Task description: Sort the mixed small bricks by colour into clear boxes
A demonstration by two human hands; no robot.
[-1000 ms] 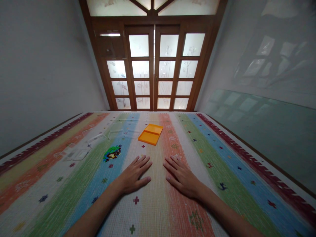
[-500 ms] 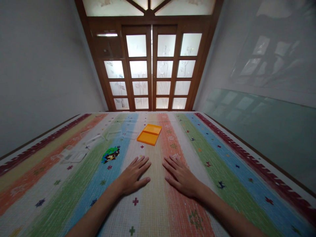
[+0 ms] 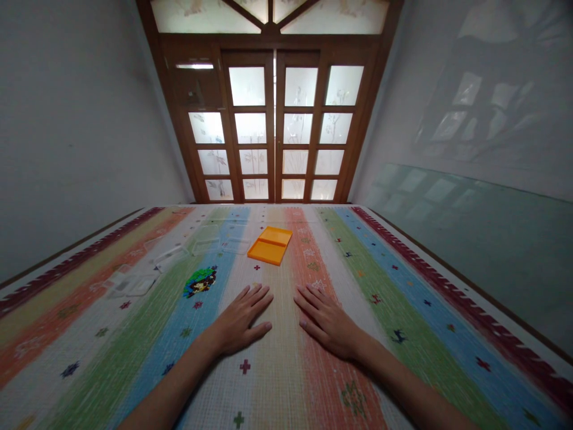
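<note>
Fingers of the left hand (image 3: 239,319) and right hand (image 3: 329,319) are slightly spread, thumbs apart, palms down on the cloth-covered table (image 3: 280,370); neither pinches anything. Beyond them, the open orange plastic case (image 3: 270,245) lies towards the middle of the far edge. The multicoloured mosaic piece (image 3: 199,282) and clear plastic trays (image 3: 142,284) lie towards the left edge. This looks like a pause; grasping the case would call for a forward reach.

Daylight glows through frosted panes in wooden doors (image 3: 274,125).
</note>
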